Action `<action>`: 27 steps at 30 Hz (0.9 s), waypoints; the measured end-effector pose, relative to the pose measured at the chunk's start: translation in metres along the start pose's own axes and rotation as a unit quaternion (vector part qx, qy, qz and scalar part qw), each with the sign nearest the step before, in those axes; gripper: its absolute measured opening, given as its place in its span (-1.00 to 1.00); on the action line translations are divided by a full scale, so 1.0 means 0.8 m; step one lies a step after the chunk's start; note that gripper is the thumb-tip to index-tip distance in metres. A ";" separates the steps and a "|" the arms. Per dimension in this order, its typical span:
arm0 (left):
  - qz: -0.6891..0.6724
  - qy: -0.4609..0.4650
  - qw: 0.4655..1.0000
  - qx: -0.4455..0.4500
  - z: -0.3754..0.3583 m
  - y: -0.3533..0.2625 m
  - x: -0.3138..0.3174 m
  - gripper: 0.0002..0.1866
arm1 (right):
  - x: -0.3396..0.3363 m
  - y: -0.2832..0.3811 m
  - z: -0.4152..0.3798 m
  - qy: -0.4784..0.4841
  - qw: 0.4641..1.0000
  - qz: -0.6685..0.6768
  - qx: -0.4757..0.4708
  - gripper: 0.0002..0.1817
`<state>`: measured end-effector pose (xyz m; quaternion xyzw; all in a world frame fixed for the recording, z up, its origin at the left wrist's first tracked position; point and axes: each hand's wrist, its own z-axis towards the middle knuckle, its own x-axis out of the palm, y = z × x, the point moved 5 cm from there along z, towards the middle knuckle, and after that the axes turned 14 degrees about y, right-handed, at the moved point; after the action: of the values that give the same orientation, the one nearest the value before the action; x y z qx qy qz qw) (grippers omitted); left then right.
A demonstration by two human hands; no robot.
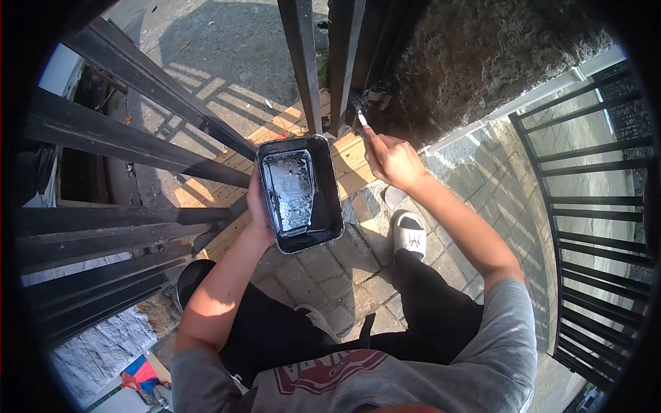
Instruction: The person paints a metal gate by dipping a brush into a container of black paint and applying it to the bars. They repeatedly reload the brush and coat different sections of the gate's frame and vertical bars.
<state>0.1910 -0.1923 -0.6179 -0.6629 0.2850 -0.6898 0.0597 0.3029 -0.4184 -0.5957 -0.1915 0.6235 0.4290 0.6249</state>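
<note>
My left hand (257,206) is wrapped around the left side of a black rectangular paint tray (331,189), its fingers partly hidden beneath it. Shiny dark paint (289,186) with a silvery reflection lies inside the tray. Up and to the right, my right hand (396,162) grips a small paintbrush (362,118) with a white section showing beyond the fingers. The brush's dark tip points at the base of a black metal gate post (348,69), close to a dark hinge-like piece (381,91) by the wall.
Black gate bars (138,144) fan out on the left. A rough wall (482,62) rises at upper right, and a black railing (592,199) stands far right. Wooden boards (351,165) lie under the gate. My shoe (411,234) rests on paving bricks (310,275).
</note>
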 end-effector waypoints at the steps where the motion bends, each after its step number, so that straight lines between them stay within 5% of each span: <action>1: -0.007 0.002 1.000 -0.004 -0.001 0.001 0.002 0.02 | -0.006 0.001 0.003 -0.028 1.000 0.014 0.002 -0.51; 3: -0.013 -0.013 1.000 -0.013 -0.005 0.003 0.005 0.04 | -0.015 0.002 0.009 -0.087 0.995 0.045 0.002 -0.52; 9: 0.018 -0.005 1.000 -0.009 -0.002 -0.004 0.012 0.01 | 0.022 -0.010 0.011 -0.033 0.999 0.022 -0.003 -0.49; 12: -0.012 0.016 1.000 0.014 -0.002 -0.007 0.022 -0.18 | -0.003 0.003 0.018 -0.071 0.996 0.056 -0.014 -0.51; 19: -0.005 0.005 1.000 0.020 0.000 -0.010 0.025 -0.18 | 0.046 -0.025 0.023 0.071 0.996 0.011 0.048 -0.56; 23: -0.010 0.001 1.000 0.022 -0.002 -0.007 0.018 -0.18 | -0.023 0.011 0.018 -0.158 0.983 -0.019 -0.087 -0.48; 27: 0.000 -0.005 1.000 0.015 -0.001 -0.009 0.022 -0.19 | 0.000 -0.013 0.006 -0.046 0.997 -0.062 -0.032 -0.42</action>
<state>0.1904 -0.1943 -0.5993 -0.6654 0.2742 -0.6907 0.0707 0.3139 -0.4206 -0.5982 -0.2296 0.5670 0.4175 0.6719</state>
